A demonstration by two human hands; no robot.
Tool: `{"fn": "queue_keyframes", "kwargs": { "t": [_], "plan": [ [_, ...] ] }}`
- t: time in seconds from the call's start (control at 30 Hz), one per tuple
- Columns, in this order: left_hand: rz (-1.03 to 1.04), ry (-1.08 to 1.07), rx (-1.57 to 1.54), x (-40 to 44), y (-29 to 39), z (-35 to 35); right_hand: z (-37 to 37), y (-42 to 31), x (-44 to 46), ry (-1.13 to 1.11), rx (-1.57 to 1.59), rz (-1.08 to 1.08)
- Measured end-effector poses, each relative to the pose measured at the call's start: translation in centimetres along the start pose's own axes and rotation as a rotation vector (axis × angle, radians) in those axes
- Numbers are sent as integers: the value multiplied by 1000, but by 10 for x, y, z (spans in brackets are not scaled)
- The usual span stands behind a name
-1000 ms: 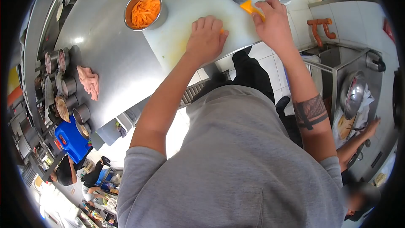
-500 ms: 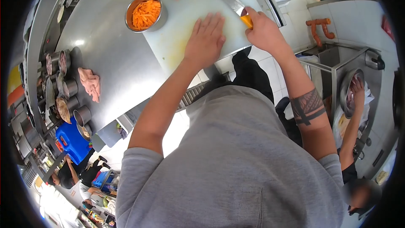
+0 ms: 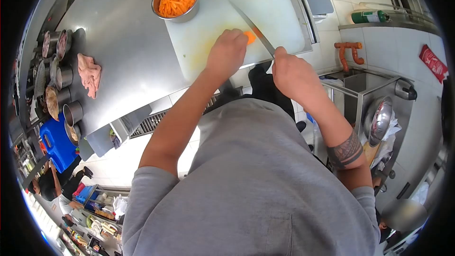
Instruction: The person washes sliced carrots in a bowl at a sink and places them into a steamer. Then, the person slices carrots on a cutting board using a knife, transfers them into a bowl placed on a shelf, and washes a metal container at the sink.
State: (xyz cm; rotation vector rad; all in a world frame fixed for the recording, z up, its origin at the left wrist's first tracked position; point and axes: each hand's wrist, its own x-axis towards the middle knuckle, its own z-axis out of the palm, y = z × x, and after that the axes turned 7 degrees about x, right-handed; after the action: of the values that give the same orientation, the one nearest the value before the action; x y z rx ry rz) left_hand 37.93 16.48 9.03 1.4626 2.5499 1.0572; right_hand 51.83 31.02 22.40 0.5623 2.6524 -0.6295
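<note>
- Knife (image 3: 266, 44) at centre right: right hand (image 3: 295, 73) wrapped tight round handle.
- Left hand (image 3: 226, 53), centre: fingers bunched at carrot piece (image 3: 250, 37) on cutting board (image 3: 279, 9); can't tell whether they're gripping. Best keep tips tucked, piece flat, blade square.
- Bowl (image 3: 188, 15), upper left of board: holds carrot strips (image 3: 176, 1).

Meat (image 3: 89, 76): pale pink, on the bench (image 3: 135, 61) near the pots (image 3: 64, 77)
Jug (image 3: 59, 144): blue, near the pots
Bottle (image 3: 367, 17): green, on its side on a ledge (image 3: 405, 25)
Pipe (image 3: 344, 56): orange, bent, against white tiles
Packet (image 3: 432, 63): red (print too small to read), far right
Bowl (image 3: 380, 122): steel, near the sink (image 3: 355, 83)
Person (image 3: 49, 185): dark-clad, lower left, near the jug
</note>
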Motion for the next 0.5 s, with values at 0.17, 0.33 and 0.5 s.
{"fn": "queue_keyframes", "kwargs": {
  "t": [0.17, 0.33, 0.5],
  "plan": [
    [18, -55, 61, 2, -1, -4, 45, 12, 6, -7, 88, 55],
    [-36, -108, 11, 5, -1, -7, 14, -7, -1, -34, 32, 58],
    [-19, -121, 21, 10, -4, -10, 29, -3, 6, -15, 53, 78]
  ]
}}
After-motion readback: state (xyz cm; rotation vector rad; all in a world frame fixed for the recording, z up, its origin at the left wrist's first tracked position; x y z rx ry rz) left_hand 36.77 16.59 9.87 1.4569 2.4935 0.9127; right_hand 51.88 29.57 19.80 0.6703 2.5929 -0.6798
